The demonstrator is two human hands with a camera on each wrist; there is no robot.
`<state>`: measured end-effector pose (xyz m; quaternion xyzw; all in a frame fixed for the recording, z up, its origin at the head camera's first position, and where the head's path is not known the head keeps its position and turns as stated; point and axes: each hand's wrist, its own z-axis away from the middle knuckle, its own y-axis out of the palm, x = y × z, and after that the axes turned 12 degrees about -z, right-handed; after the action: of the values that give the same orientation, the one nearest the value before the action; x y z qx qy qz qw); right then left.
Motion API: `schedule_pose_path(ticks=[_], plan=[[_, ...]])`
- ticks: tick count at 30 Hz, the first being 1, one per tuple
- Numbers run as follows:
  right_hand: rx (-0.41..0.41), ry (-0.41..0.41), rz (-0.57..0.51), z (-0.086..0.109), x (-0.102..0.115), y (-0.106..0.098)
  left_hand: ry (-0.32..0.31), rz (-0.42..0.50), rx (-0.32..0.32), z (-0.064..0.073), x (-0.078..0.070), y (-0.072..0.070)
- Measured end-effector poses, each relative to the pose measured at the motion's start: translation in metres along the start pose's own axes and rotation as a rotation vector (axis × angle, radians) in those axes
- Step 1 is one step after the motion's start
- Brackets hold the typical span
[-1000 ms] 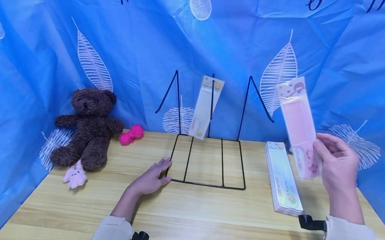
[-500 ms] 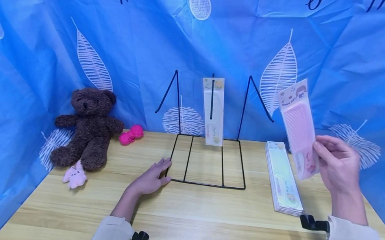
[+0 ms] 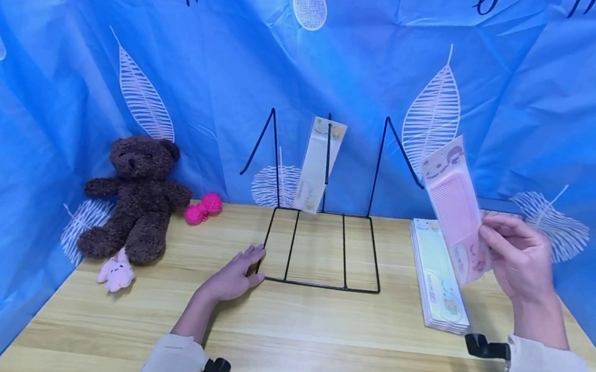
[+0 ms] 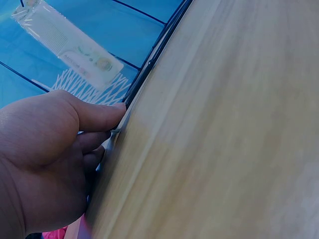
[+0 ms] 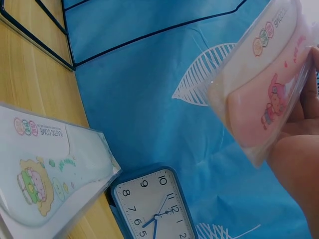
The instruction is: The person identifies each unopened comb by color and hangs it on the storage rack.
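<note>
My right hand [image 3: 524, 261] pinches a packaged pink comb [image 3: 455, 207] by its lower right edge, holding it tilted above the table at the right. Beneath it lies a stack of packaged green combs [image 3: 439, 279], partly overlapped by the pink pack. At the left front corner of a black wire display rack [image 3: 316, 286], my left hand [image 3: 232, 277] grips the base wire; in the left wrist view its thumb [image 4: 102, 117] lies against that wire, with the fingertips partly hidden. One packaged pale comb [image 3: 319, 167] hangs at a slant from the rack's middle hook.
A brown teddy bear [image 3: 136, 198] sits at the left, with a small pink plush toy [image 3: 117, 273] at its foot and a bright pink bow-shaped item [image 3: 203, 209] beside it. A blue-framed clock [image 5: 149, 204] stands behind the comb stack. Blue printed cloth [image 3: 222, 79] encloses the table.
The pink comb pack has come slightly down and left in my right hand. The hanging comb has swung right, then back left. My left hand stays put.
</note>
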<state>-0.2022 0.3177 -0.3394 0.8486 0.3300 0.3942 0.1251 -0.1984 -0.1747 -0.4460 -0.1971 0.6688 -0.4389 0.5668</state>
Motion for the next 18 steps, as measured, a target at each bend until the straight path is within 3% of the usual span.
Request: schedule_pose_path(ticks=[18], plan=[[0.120, 0.078, -0.005, 0.0041, -0.0023, -0.0022, 0.011, 0.008, -0.005, 0.0006, 0.0001, 0.0003]])
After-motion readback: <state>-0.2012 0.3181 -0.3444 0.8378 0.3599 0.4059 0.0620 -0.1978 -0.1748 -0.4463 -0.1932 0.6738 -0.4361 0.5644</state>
